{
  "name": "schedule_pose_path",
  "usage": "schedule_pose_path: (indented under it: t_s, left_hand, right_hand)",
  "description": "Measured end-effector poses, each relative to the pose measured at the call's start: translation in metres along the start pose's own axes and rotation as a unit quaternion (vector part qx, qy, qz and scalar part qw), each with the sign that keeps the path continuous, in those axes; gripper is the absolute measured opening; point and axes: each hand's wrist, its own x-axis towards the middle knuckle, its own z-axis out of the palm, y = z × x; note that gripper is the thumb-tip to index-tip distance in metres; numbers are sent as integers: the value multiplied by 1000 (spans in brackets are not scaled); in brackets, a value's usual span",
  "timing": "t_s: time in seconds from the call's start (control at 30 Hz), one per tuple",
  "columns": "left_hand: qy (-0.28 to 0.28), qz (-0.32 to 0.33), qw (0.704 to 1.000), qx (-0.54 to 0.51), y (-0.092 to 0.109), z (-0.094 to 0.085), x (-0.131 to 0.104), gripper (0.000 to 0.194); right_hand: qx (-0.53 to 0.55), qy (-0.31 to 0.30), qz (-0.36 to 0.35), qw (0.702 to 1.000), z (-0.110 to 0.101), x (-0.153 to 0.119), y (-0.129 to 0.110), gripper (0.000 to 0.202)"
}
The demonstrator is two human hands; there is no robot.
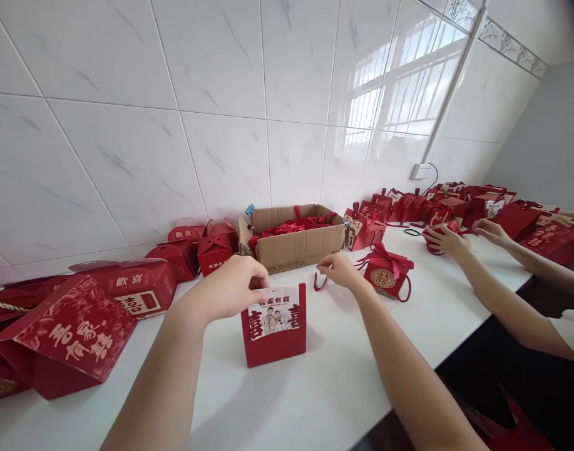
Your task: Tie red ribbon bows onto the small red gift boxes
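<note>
A red gift box (277, 347) with a white panel showing a bride and groom stands upright on the white table in front of me. My left hand (242, 282) pinches its top edge from the left, fingers closed. To the right of the box, my right hand (339, 269) is closed in a pinch on a thin dark red ribbon (320, 283), whose loose end curls down toward the table. A smaller red box (387, 279) with a gold round emblem, a bow and a cord handle sits just right of my right hand.
An open cardboard carton (298, 247) full of red ribbons stands against the tiled wall. Red gift boxes (139, 285) line the left side, with more (484, 203) at the far right. A co-worker's hands (449, 241) handle a red box at the right.
</note>
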Motion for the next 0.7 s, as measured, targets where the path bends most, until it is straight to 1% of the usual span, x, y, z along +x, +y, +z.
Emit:
schedule_pose_path:
  t_s: [0.1, 0.23, 0.37, 0.5, 0.7]
  left_hand:
    - [-5, 2, 1000, 1, 1, 0, 0, 14]
    - [-4, 3, 1000, -1, 2, 1, 1, 15]
    - [0, 4, 1000, 1, 1, 2, 2, 13]
    - [5, 4, 1000, 6, 0, 2, 0, 13]
    - [1, 5, 1000, -1, 0, 1, -1, 13]
  right_hand:
    - [-17, 7, 38, 999, 20, -3, 18, 21]
    - [-55, -1, 71, 996, 38, -2, 21, 32]
    - [-95, -24, 83, 992, 52, -1, 18, 18]
    - [-107, -46, 84, 990, 57, -2, 18, 17]
    - [-110, -46, 90, 989, 51, -4, 18, 15]
